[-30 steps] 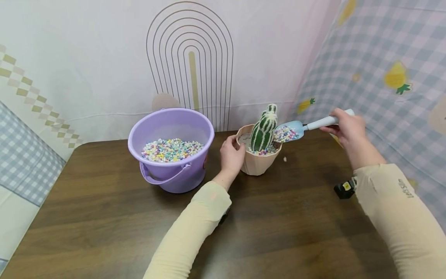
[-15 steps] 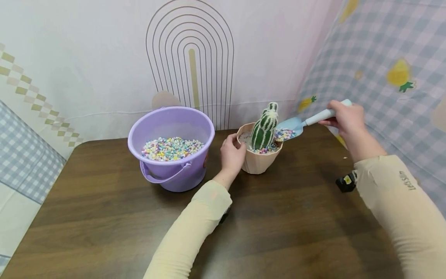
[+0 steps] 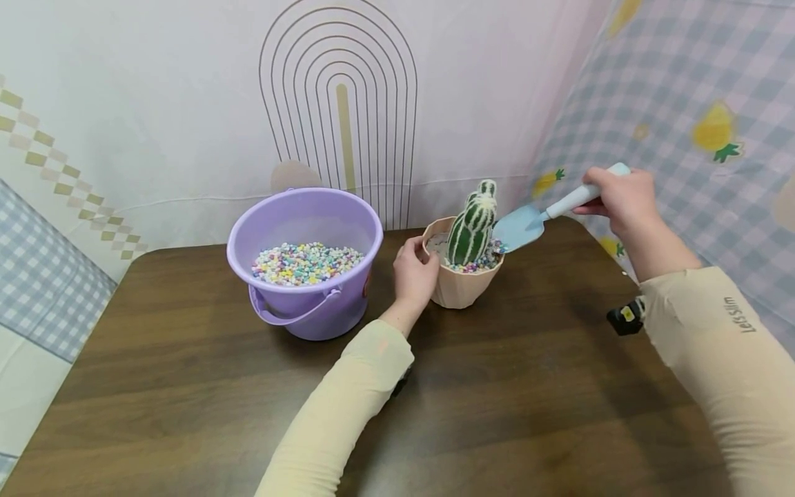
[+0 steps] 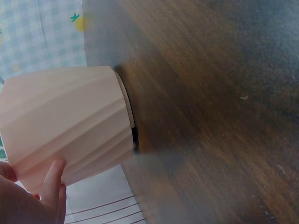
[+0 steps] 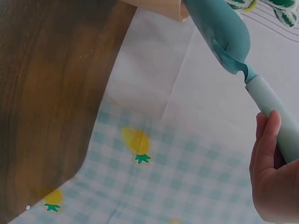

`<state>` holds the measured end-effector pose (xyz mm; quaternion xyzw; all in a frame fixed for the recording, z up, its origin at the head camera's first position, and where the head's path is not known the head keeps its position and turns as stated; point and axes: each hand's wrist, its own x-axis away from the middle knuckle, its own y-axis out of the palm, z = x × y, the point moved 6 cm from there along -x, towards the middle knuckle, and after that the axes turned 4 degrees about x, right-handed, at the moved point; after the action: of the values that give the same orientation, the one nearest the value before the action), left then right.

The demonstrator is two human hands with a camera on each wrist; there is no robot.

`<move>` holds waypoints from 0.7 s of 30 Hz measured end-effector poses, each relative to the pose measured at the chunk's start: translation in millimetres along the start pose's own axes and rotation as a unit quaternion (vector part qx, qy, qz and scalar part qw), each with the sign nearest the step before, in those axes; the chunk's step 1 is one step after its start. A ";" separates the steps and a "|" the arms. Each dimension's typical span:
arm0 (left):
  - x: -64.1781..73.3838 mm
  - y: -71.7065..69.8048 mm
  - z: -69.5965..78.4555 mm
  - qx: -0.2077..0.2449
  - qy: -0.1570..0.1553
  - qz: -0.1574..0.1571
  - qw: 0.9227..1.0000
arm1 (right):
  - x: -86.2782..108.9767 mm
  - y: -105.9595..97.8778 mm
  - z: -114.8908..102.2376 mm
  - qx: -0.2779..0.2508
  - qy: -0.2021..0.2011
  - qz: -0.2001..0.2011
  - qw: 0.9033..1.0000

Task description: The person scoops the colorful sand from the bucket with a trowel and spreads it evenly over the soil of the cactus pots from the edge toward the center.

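My left hand (image 3: 416, 275) grips the left rim of a ribbed, peach-coloured flower pot (image 3: 461, 290). A green cactus (image 3: 470, 231) with white stripes stands in the pot, with coloured pebbles (image 3: 475, 266) around its base. My right hand (image 3: 626, 200) holds a small blue trowel (image 3: 520, 226) by its pale handle (image 5: 270, 100). The trowel's blade tilts down to the pot's right rim, with a few pebbles at its tip. In the left wrist view, fingers (image 4: 55, 175) lie against the pot's side wall.
A purple bucket (image 3: 323, 324) part filled with coloured pebbles stands left of the pot, its handle hanging at the front. The wooden table (image 3: 497, 414) ends at a patterned cloth (image 3: 658, 124) on the right.
The right hand has raised the handle and tipped the trowel more steeply. Most pebbles have slid off its blade into the pot. The left hand has stayed at the rim.
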<state>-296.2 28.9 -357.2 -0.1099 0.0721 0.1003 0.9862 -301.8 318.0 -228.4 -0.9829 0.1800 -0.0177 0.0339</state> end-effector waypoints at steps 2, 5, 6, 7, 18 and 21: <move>0.0 0.2 0.2 0.000 0.000 0.000 1.000 | 1.1 0.6 -2.7 0.005 -0.009 -0.001 1.000; 0.2 0.4 0.5 0.002 -0.002 0.000 1.000 | 2.1 1.1 -6.0 0.009 -0.018 -0.003 1.000; 0.4 0.5 0.5 0.002 -0.004 -0.001 1.000 | 2.7 1.0 -6.8 0.011 -0.019 -0.004 1.000; 0.6 0.5 0.4 0.003 -0.004 0.000 1.000 | 3.2 0.9 -7.5 0.013 -0.020 -0.004 1.000; 0.9 -2.9 4.5 -0.024 -0.012 -0.018 0.999 | 8.0 -7.0 -15.8 -0.008 -0.022 0.003 1.000; -1.8 -11.5 8.3 -0.059 -0.017 -0.017 0.998 | 2.8 -7.5 -21.9 -0.037 -0.012 0.000 0.999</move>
<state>-294.5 19.4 -346.6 -0.1669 0.0477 0.0895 0.9807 -297.5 322.6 -205.9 -0.9836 0.1805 0.0007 -0.0003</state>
